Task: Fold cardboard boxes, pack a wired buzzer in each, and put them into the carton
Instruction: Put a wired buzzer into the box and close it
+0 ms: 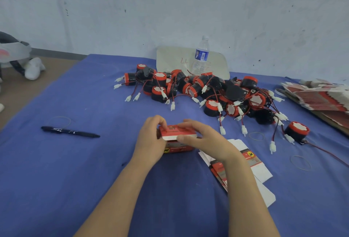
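Note:
A small red and white cardboard box (176, 132) stands on the blue table cloth (75, 170) in the middle. My left hand (151, 140) grips its left end with fingers curled over the top. From the other side my right hand (202, 138) holds the box, thumb on the white flap at the front. A heap of black and red wired buzzers (207, 91) lies behind the box. One buzzer (296, 131) sits apart at the right. Flat unfolded boxes (251, 161) lie under my right forearm. No carton is in view.
A black pen (69, 132) lies at the left. A water bottle (201, 55) stands at the back on a white board (170, 57). A stack of flat boxes (319, 97) fills the right edge. Rubber bands (300, 163) lie on the cloth at right.

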`<state>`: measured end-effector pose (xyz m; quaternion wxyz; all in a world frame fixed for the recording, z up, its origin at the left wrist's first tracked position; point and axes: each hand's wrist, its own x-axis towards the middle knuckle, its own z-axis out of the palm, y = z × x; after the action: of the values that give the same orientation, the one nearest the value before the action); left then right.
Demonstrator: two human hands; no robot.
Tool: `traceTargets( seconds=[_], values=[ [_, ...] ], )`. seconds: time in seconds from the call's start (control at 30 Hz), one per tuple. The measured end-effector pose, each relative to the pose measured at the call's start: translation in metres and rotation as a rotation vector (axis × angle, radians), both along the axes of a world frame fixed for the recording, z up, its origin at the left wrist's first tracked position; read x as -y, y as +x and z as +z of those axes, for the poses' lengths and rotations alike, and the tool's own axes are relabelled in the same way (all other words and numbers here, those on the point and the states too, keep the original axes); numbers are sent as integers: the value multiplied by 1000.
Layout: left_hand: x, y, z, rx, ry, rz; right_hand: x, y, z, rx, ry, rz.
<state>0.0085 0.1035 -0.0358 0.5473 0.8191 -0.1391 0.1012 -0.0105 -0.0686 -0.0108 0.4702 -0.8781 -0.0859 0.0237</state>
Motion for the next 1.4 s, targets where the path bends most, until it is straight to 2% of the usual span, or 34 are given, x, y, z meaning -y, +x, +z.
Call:
traceTargets(
  seconds=[0.07,0.23,0.4,0.6,0.8,1.1,1.4],
  values=[
    [-8,0,3,-38,52,-81,3,0,-3,-44,4,38],
    [-25,-1,10,-154,51,-307,2,2,-6,35,36,-11],
    [-20,-4,5,11,139,-274,0,2,-8,105,83,-54],
    [-16,-2,2,97,81,-206,-4,3,-10,146,97,-71],
    [-19,-2,-1,-43,-46,-304,0,2,-9,61,154,-10],
    [-18,-2,-2,-155,-9,-380,2,-4,-7,-192,457,-20],
    [-15,-2,-2,-202,33,-367,6,-3,-11,-222,530,31]
  ],
)
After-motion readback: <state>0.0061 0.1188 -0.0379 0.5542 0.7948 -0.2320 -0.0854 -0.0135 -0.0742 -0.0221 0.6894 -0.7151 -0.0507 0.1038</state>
